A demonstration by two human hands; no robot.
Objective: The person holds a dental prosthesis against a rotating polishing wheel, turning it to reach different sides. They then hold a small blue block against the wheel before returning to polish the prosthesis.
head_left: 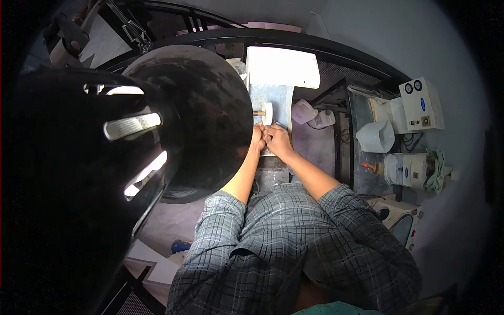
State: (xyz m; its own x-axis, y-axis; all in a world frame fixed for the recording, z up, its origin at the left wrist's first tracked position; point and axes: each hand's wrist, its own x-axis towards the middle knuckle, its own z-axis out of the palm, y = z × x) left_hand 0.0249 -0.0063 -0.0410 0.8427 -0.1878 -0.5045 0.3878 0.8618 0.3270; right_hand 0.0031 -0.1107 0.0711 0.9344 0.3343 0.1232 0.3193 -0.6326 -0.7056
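My left hand (258, 137) and my right hand (278, 140) meet just below a white round wheel (268, 114) on a brass-coloured shaft. The fingers of both hands are bent and closed together around something small that I cannot make out. A bit of blue shows beside the right hand's fingertips. Behind the wheel is a light blue-grey surface (278, 97) under a white box-shaped cover (282, 66). A large black lamp shade (210, 121) hides what lies left of the wheel.
White plastic jugs (303, 112) stand right of the work surface. Farther right, a bench holds a white bowl (376, 137), a red-handled brush (369, 166), a machine with two gauges (421, 105) and another machine with a green cloth (436, 170). Black railing (336, 50) runs behind.
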